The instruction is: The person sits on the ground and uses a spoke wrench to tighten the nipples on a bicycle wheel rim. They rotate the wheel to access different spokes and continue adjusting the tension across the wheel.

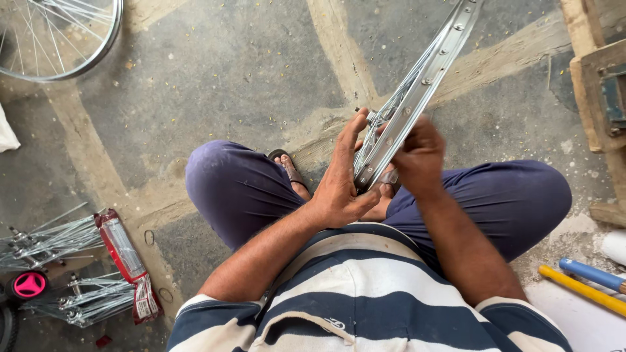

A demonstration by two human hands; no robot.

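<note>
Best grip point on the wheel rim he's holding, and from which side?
Probably the near end of the wheel rim, one hand on each flank, as the left hand and right hand do now. The rim stands on edge, leaning away, so its narrow side walls face left and right; spokes crowd the inner face.

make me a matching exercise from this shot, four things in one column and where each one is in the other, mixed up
Things:
1. rim
2. spoked wheel
3. spoke bundles
4. yellow stick

Places:
A. top left corner, on the floor
B. lower right, beside a blue stick
C. between the left hand and right hand
D. lower left, by a pink disc

Pairs: 1-C, 2-A, 3-D, 4-B
</note>
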